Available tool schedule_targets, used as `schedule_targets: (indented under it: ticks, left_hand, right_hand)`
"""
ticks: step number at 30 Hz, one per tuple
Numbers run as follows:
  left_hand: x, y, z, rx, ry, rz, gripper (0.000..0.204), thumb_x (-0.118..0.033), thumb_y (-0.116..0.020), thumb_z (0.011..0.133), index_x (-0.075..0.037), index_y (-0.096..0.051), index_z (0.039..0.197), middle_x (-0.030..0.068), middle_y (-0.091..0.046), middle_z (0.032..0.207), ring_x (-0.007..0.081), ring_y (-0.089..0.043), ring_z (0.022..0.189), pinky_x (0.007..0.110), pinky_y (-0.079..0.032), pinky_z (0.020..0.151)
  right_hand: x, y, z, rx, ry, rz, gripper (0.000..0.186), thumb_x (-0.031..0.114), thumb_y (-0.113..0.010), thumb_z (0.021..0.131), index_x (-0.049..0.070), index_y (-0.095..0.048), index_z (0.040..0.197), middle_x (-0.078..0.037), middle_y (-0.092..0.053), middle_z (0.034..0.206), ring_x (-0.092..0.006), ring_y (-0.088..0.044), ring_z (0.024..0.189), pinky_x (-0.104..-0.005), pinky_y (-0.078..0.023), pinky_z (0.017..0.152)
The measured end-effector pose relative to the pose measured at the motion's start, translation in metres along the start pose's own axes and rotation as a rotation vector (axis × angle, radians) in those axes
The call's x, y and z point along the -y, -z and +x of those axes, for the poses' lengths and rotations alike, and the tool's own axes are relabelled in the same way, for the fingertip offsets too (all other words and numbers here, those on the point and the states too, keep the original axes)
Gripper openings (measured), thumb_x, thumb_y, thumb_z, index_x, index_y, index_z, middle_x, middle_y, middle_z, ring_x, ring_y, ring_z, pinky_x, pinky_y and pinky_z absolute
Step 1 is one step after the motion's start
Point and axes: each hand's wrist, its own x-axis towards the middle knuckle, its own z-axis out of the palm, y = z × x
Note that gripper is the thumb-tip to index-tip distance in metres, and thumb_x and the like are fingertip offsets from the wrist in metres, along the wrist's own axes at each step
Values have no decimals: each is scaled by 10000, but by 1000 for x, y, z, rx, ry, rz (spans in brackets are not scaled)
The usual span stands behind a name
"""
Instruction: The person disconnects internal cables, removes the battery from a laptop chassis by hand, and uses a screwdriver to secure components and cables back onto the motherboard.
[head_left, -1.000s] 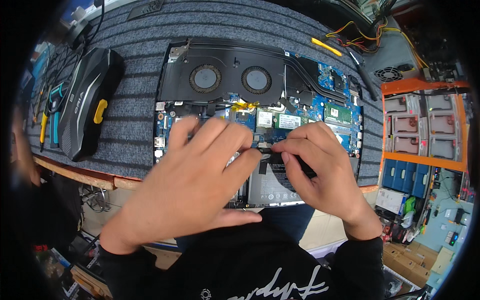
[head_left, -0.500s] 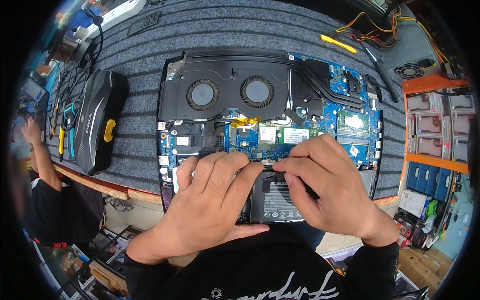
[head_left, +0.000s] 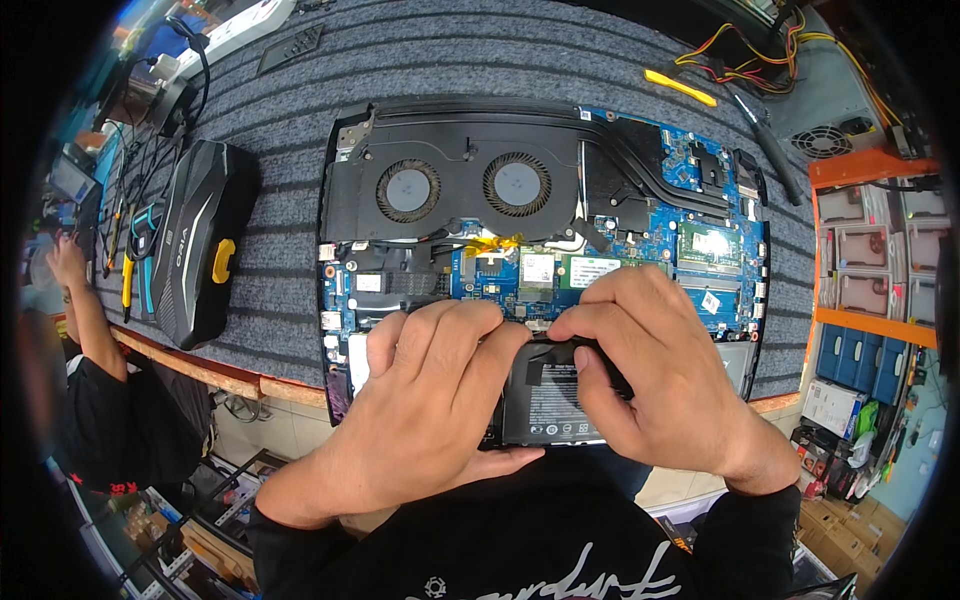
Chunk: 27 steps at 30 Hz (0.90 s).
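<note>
An opened laptop [head_left: 470,268] lies with its blue circuit board [head_left: 655,232] and two round fans showing. Both my hands meet at a small white connector [head_left: 537,325] on the far edge of the black battery [head_left: 560,408]. My left hand [head_left: 425,385] has bent fingers, its index fingertip at the connector's left side and its thumb along the laptop's front edge. My right hand [head_left: 655,375] is curled, index fingertip at the connector's right side and thumb above the battery. Anything pinched in either hand is too small or hidden to make out.
A black case [head_left: 205,245] with a yellow latch stands left on the grey ribbed mat [head_left: 285,190]. A yellow pry tool [head_left: 680,87], a screwdriver [head_left: 768,150] and a power supply [head_left: 835,115] lie far right. Another person's arm [head_left: 90,310] is at left.
My right thumb and index finger have shifted slightly at the connector. The whole scene sits a few pixels further right. Both hands stay over the same spot.
</note>
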Motion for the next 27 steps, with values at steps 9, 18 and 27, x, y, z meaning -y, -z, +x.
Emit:
schedule_targets:
  ticks: [9,18,27]
  left_hand:
    - [2,-2,1,0,-2,-16,899,-508,-915,578,-29,-584,1263,130,-501,1211,332,-504,1107,451,-357,935]
    - [2,-3,2,-13,-9,-20,912,-504,-924,552,-28,-582,1250,130,-505,1219,332,-508,1121,447,-356,927]
    - [2,-4,2,-22,-12,-34,928,-506,-927,546,-22,-576,1256,129,-508,1225,334,-513,1133,445,-351,934]
  right_hand:
    - [-1,1,1,25,-1,12,320,-40,-638,747,24,-648,1060,-131,-577,1005,-322,-553,899,-421,-443,810]
    - [-2,-1,1,32,-15,26,342,-27,-630,723,33,-639,1060,-132,-580,1010,-323,-563,913,-424,-441,828]
    - [-1,1,1,47,-22,32,373,-30,-610,700,39,-633,1066,-125,-578,1007,-316,-563,922,-416,-433,834]
